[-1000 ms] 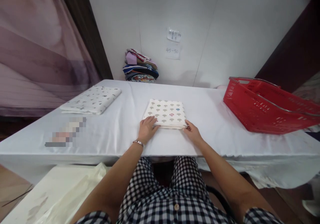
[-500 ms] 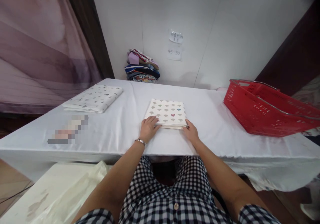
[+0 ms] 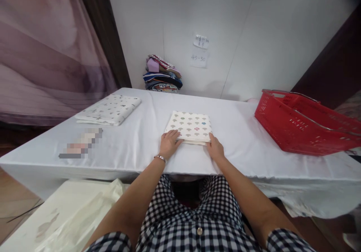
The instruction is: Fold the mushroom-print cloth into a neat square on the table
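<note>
A folded white cloth [image 3: 192, 126] with rows of grey mushroom-like prints, a few of them red, green or blue, lies flat on the white-covered table in front of me. At its near left corner, my left hand [image 3: 169, 144] has its fingers on top and the thumb along the front edge, gripping the fold. My right hand [image 3: 216, 147] holds the near right corner, fingers closed against the side; its fingertips are partly hidden. Layered folds show along the cloth's front edge between both hands.
Another folded white printed cloth [image 3: 111, 109] lies on the table [image 3: 146, 132] at left, near a blurred-out object [image 3: 81, 143]. A red plastic basket [image 3: 304, 126] stands at right. Beyond the back edge is a pile of folded fabrics [image 3: 163, 73] against the wall.
The view has shifted slightly. My right hand's fingers lie a little straighter along the corner; both hands stay at the cloth, which has hardly moved.
</note>
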Demonstrator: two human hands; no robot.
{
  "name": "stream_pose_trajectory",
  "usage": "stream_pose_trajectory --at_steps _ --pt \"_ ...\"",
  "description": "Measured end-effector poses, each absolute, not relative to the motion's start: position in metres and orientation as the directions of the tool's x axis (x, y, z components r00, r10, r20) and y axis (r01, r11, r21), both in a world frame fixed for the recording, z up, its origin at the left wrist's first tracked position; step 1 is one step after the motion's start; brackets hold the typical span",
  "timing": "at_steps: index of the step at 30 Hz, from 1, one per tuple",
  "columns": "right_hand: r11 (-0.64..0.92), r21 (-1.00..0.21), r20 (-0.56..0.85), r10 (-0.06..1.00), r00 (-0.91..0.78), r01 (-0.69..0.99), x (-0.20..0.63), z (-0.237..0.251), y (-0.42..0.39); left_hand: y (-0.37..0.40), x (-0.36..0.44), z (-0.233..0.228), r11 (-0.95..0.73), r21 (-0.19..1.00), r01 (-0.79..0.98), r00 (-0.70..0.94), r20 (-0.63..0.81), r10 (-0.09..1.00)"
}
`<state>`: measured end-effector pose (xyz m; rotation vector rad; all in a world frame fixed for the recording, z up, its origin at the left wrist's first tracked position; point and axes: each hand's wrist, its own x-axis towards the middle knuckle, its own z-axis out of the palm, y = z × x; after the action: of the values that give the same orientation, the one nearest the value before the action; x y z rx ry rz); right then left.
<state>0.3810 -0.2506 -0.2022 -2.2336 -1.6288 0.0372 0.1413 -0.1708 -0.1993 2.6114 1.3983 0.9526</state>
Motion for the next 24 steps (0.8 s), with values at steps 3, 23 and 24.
stream_pose_trajectory --at_steps 3,23,24 --pt "-0.247 -0.288 0.199 0.93 0.31 0.925 0.382 -0.204 -0.25 -0.171 0.141 -0.198 -0.58 0.328 0.746 0.392 0.488 0.78" --pt "-0.079 -0.349 0.462 0.852 0.245 0.934 0.386 -0.212 -0.258 -0.167 0.117 -0.218 -0.453 0.61 0.651 0.112 0.513 0.851" --pt "-0.049 -0.323 0.486 0.848 0.21 0.945 0.386 -0.211 -0.258 -0.169 0.118 -0.218 -0.453 0.597 0.662 0.117 0.515 0.849"
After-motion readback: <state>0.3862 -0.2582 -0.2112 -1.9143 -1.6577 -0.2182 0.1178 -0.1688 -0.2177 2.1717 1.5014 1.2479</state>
